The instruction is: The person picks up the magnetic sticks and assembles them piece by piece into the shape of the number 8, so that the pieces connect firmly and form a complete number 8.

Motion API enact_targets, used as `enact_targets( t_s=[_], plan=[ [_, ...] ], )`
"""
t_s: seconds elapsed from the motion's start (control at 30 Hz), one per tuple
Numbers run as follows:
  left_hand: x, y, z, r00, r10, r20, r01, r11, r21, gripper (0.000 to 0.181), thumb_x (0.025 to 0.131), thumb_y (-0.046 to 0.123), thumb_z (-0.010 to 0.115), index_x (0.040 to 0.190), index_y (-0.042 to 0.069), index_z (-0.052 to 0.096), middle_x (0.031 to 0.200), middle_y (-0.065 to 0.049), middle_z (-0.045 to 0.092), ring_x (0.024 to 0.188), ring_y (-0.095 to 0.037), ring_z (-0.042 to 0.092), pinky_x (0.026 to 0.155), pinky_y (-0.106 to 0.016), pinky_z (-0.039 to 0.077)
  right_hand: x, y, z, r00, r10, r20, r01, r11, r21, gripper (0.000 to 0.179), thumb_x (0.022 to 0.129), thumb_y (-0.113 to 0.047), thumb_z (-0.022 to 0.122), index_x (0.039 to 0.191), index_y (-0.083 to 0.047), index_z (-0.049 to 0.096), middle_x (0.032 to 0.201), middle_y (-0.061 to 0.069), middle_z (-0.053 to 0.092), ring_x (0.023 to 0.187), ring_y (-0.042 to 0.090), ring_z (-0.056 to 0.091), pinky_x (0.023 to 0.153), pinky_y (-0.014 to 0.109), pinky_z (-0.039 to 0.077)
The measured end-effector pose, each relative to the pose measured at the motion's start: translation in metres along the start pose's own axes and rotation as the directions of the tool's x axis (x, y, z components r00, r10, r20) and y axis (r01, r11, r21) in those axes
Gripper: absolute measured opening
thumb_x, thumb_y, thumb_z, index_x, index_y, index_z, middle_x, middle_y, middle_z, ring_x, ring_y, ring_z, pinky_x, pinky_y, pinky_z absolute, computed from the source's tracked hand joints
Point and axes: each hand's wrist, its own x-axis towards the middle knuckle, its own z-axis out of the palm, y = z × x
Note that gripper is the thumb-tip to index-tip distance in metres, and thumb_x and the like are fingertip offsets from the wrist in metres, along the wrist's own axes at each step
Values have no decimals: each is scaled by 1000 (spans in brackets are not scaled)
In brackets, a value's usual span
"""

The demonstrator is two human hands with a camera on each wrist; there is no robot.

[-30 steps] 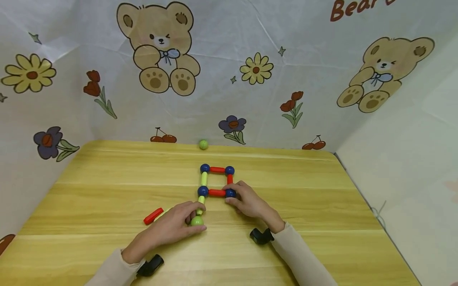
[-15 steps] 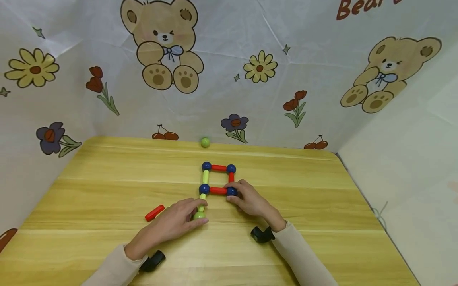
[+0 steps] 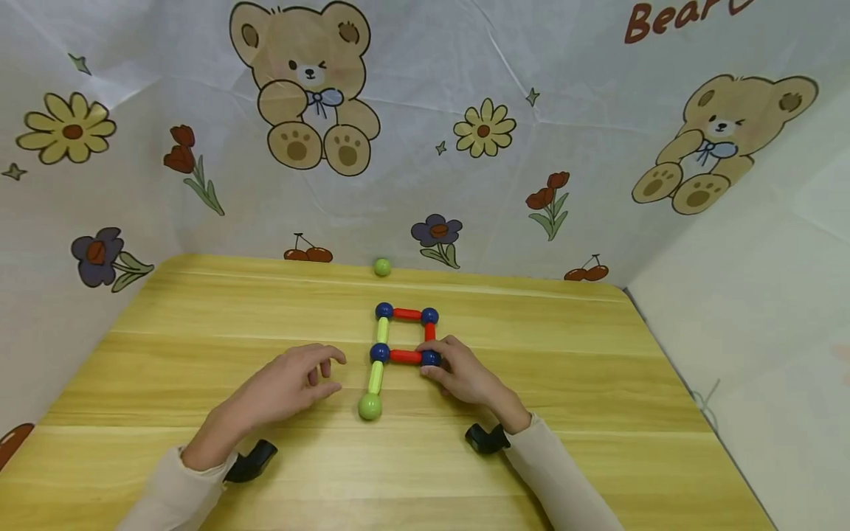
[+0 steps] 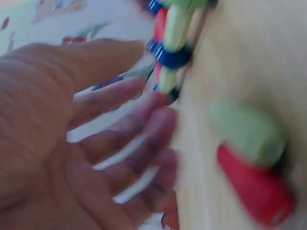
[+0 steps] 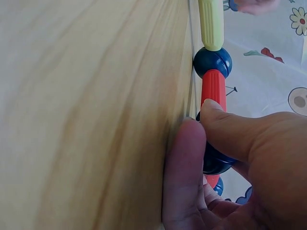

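Note:
A square of magnetic sticks and blue balls lies on the table. Its sides are red sticks (image 3: 406,357) and one yellow-green stick (image 3: 382,331). From the near left blue ball (image 3: 380,353) another yellow-green stick (image 3: 375,377) runs toward me, ending in a green ball (image 3: 370,406). My right hand (image 3: 465,372) grips the near right blue ball (image 5: 217,160) between thumb and fingers. Left of the figure, my left hand (image 3: 285,387) is held loosely, holding nothing. Beside it in the left wrist view lie a loose yellow-green stick (image 4: 247,132) and a loose red stick (image 4: 256,187), both hidden in the head view.
A second green ball (image 3: 381,267) sits at the table's back edge, against a cloth backdrop (image 3: 412,88) printed with bears and flowers. Side walls rise left and right of the wooden table (image 3: 564,354).
My left hand has let go of the near yellow-green stick and green ball and moved left, now covering the loose sticks in the head view. My right hand keeps its hold on the blue ball.

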Motion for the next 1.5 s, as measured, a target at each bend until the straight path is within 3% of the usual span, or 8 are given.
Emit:
enact_targets(
  t_s=[0.23,0.37,0.5,0.73,0.9,1.03,1.27,1.5],
  plan=[
    [-7,-16,-18,997,-42,67,39,999,37,22,94,18,76,114,10,69,102,-3,63,93,-18,59,77,-34,51,1,0,-2,1000,7,-5,-7,1000,-5,34,104,-20,63,137,-12,61,108,12,50,57,10,54,64,24,46],
    [-13,-22,-18,983,-118,141,114,993,40,30,87,19,84,112,12,69,101,-4,57,90,-19,55,76,-34,48,2,-2,-2,1000,3,-3,-3,1000,-11,34,104,-20,62,137,-12,62,108,12,50,58,10,53,66,25,45],
    [-14,-26,-15,975,-144,167,136,989,59,34,84,17,86,112,12,67,100,-4,54,87,-19,48,73,-32,44,2,-2,-1,1000,-2,-9,2,1000,-27,34,104,-19,63,137,-11,62,107,12,51,59,11,51,66,25,43],
    [-13,-26,-11,982,-117,150,100,988,118,26,86,14,84,104,12,66,94,0,53,82,-15,45,71,-29,41,3,0,0,1000,7,-14,-8,999,-35,33,104,-21,63,137,-13,62,107,11,51,64,12,51,65,25,42],
    [-14,-26,-9,988,-92,126,75,989,131,20,86,17,84,90,13,65,86,1,49,76,-14,42,65,-27,37,2,0,1,1000,16,-12,-16,999,-33,34,104,-20,63,137,-13,62,106,10,50,63,12,52,66,25,43],
    [-14,-24,-9,986,-92,137,75,989,128,17,88,18,82,87,16,65,85,1,48,77,-14,41,65,-27,35,2,0,2,1000,26,-6,-26,999,-32,34,104,-20,64,137,-13,62,106,10,50,62,12,52,66,25,43],
    [-10,-13,-11,990,-36,137,22,994,108,13,91,18,79,96,15,67,87,3,53,80,-13,44,68,-27,37,2,2,2,1000,-4,-29,3,999,-52,32,104,-21,64,134,-11,64,104,10,51,82,17,48,68,27,39],
    [-3,0,-5,994,38,102,-41,999,32,12,100,19,70,111,14,67,78,10,56,67,-3,46,60,-23,42,2,2,1,1000,-5,-26,4,999,-40,33,103,-20,64,135,-12,63,106,10,51,74,15,50,66,25,41]
  ],
)
